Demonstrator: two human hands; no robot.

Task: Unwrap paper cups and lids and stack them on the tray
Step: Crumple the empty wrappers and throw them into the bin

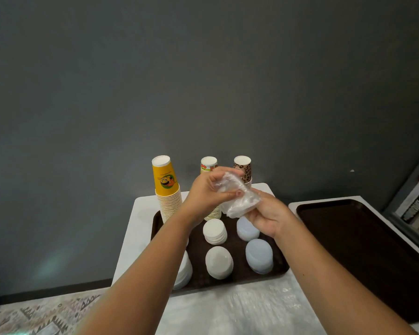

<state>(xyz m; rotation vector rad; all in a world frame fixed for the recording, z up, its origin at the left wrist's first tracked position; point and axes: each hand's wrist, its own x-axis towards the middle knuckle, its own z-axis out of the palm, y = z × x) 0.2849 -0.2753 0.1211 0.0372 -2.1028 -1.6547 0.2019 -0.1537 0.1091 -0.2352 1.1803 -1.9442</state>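
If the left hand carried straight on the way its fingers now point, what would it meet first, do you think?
Probably the right hand: the left hand points rightward across the clear plastic wrap that both hold. Depth is unclear; the leopard-print cup stack lies behind.

There is only one view, from a camera on the person's head. It looks forward and down, from above the white bench [131, 238], and it faces a dark grey wall [203, 68] that fills the upper half of the frame. The lens is wide, so the edges bend. Both forearms enter from the bottom edge and meet near the centre, close to the camera. The brown tray [237, 274] lies just below the centre, at middle distance. A second dark tray [348, 238] is at the right, cut by the frame edge. A patterned floor [34, 315] shows at bottom left.
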